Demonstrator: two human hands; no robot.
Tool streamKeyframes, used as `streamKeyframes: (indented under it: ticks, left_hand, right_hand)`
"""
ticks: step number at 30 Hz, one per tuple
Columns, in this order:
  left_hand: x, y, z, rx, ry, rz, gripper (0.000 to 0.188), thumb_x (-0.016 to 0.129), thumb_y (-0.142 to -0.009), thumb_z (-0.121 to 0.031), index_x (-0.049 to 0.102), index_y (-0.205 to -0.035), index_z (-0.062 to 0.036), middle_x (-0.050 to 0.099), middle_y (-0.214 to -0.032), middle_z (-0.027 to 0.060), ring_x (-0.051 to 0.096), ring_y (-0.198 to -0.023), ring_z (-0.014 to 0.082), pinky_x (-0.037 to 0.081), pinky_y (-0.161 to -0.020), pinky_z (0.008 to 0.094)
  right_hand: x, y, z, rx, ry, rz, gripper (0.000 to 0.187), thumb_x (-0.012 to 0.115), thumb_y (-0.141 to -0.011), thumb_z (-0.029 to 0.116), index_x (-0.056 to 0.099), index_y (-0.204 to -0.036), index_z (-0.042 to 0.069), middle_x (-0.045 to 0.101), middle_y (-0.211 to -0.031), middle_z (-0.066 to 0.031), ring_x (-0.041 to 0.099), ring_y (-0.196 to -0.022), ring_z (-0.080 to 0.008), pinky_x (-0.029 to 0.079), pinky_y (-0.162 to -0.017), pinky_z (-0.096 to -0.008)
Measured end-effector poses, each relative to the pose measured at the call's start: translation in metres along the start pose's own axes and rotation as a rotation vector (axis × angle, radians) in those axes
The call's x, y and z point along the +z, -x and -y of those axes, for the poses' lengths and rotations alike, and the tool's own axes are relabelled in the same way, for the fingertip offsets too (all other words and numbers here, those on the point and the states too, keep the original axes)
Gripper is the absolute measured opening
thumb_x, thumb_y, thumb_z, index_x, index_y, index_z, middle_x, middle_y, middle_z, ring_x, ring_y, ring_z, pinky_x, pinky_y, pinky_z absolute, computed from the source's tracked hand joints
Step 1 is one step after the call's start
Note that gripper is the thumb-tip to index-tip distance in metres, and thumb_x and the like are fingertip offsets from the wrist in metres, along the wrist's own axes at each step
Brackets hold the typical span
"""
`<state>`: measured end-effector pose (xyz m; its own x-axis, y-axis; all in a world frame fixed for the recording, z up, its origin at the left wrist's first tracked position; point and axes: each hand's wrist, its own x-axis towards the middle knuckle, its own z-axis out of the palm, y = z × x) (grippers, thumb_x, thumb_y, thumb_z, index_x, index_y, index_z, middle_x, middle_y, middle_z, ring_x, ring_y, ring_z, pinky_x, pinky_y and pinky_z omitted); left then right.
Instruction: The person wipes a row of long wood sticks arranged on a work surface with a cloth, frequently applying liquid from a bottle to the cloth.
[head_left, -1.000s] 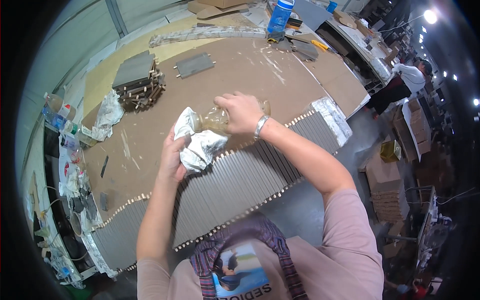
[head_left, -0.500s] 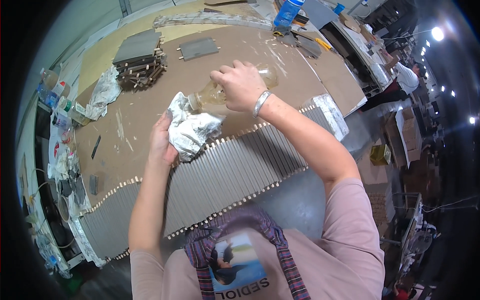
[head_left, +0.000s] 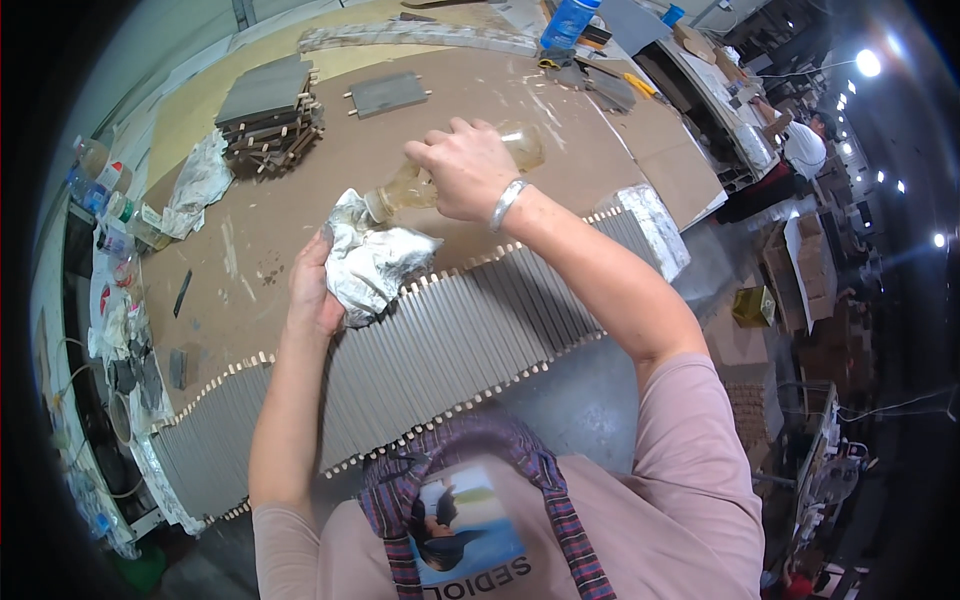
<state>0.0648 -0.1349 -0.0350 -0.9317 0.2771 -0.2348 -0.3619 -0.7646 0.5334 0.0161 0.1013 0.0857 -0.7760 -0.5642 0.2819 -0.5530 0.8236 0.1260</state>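
We take the rag (head_left: 372, 262) as our landmark. It sits bunched in the left hand (head_left: 312, 292), whose grip is clamped on its left side, just above the near row of grey slats (head_left: 450, 345). The bottle (head_left: 455, 175) lies up and to the right of the rag, tipped on a slant: its long axis runs from the base at upper right down to the mouth at lower left, and the mouth touches, or all but touches, the rag's top edge. The right hand (head_left: 465, 170) wraps the bottle's middle from above, fingers closed tight round it, so that hand is the nearer to the bottle and the left the nearer to the rag.

Left of the rag the brown surface (head_left: 250, 240) is bare as far as another crumpled cloth (head_left: 197, 182) and a stack of grey panels (head_left: 268, 110) beyond it. Right of the rag the slats run on toward the surface's edge, with the floor (head_left: 590, 400) below. A single grey panel (head_left: 388, 93) lies well above the rag.
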Motion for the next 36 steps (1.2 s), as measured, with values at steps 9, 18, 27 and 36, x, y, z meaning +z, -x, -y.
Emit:
streamKeyframes:
  ticks: [9,18,27,36]
  left_hand:
    - [-0.005,0.019,-0.008,0.004,-0.099,-0.001,0.035,0.045,-0.107,-0.018,0.054,-0.133,0.0037,0.066,-0.124,0.0195,0.068,-0.108,0.0297,0.057,-0.095,0.0435]
    - [0.054,0.108,-0.050,0.255,-1.415,0.099,0.033,0.050,-0.100,-0.010,0.063,-0.130,-0.0038,0.067,-0.124,0.0185,0.068,-0.111,0.0284,0.055,-0.096,0.0390]
    - [0.027,0.076,0.008,0.861,-2.028,0.384,0.026,0.065,-0.074,0.001,0.072,-0.098,-0.0060,0.066,-0.102,0.0102,0.060,-0.089,0.0332,0.050,-0.077,0.0436]
    - [0.027,0.079,0.011,0.972,-2.015,0.460,0.023,0.063,-0.076,0.000,0.071,-0.097,-0.0055,0.065,-0.095,0.0114,0.061,-0.086,0.0305,0.047,-0.073,0.0432]
  right_hand:
    - [0.035,0.007,0.007,0.036,-0.114,0.010,0.029,0.068,-0.070,0.017,0.068,-0.099,0.016,0.071,-0.090,-0.0052,0.066,-0.089,-0.0292,0.052,-0.074,-0.0426]
    - [0.097,0.008,0.000,0.529,-0.968,-0.115,0.085,0.096,-0.050,0.020,0.063,-0.126,0.002,0.070,-0.119,-0.0173,0.065,-0.115,-0.0320,0.052,-0.099,-0.0382]
    - [0.120,0.031,0.013,0.650,-1.267,0.010,0.101,0.095,-0.054,0.007,0.046,-0.141,-0.002,0.061,-0.132,-0.0181,0.060,-0.121,-0.0283,0.049,-0.105,-0.0370]
    - [0.054,0.147,0.013,0.569,-0.508,-0.029,0.051,0.076,-0.083,0.027,0.064,-0.126,0.001,0.062,-0.128,-0.0174,0.054,-0.125,-0.0361,0.042,-0.109,-0.0433]
